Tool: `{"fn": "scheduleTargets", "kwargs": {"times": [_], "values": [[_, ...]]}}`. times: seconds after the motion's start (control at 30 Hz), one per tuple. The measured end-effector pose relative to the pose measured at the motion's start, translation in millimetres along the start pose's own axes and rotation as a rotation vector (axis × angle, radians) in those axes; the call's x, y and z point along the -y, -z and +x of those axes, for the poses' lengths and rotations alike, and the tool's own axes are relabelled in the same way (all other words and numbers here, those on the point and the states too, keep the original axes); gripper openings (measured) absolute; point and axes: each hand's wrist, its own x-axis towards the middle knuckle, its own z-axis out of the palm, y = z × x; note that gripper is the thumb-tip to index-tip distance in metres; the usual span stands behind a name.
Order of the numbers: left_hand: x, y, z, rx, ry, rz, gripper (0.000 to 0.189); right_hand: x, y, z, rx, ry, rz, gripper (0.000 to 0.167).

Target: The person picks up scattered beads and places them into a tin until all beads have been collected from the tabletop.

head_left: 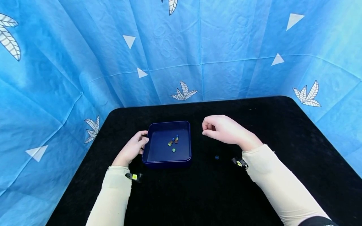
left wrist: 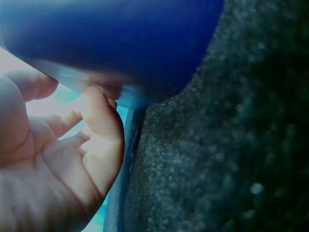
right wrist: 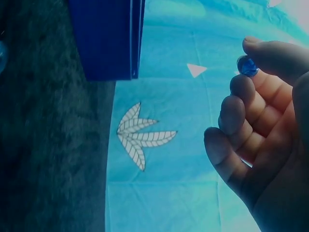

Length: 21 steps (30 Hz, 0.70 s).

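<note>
A square dark blue tray (head_left: 167, 161) with a raised rim sits on the black table. Several glass marbles (head_left: 173, 150), green, amber and blue, lie on its floor. My left hand (head_left: 133, 150) grips the tray's left side, thumb at the rim; in the left wrist view its curled fingers (left wrist: 104, 116) meet the blue outer wall. Right of the tray, above the table, my right hand (head_left: 223, 128) pinches a blue marble (right wrist: 248, 66) between thumb and index finger, hidden in the head view. Another blue marble (head_left: 216, 157) lies on the cloth below that hand.
A black cloth-covered table (head_left: 175, 201) with rounded far corners spreads under everything. Behind it and to both sides hangs a blue curtain (head_left: 169, 47) with white leaf and triangle prints. Tiny specks (head_left: 250, 109) show near the table's far right.
</note>
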Motion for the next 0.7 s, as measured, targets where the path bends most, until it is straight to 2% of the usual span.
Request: {"fn": "scheduleTargets", "kwargs": {"times": [0.23, 0.47, 0.7], "values": [[21.7, 4.0, 12.2, -0.016, -0.008, 0.001, 0.047, 10.4, -5.6, 14.4, 0.019, 0.017, 0.008, 0.012], [-5.0, -1.0, -3.4, 0.002, 0.008, 0.007, 0.047, 16.4, -12.5, 27.2, 0.012, 0.051, 0.007, 0.014], [-8.4, -1.1, -4.8, 0.005, 0.003, -0.009, 0.047, 20.5, -12.1, 36.9, 0.013, 0.060, -0.020, 0.013]]}}
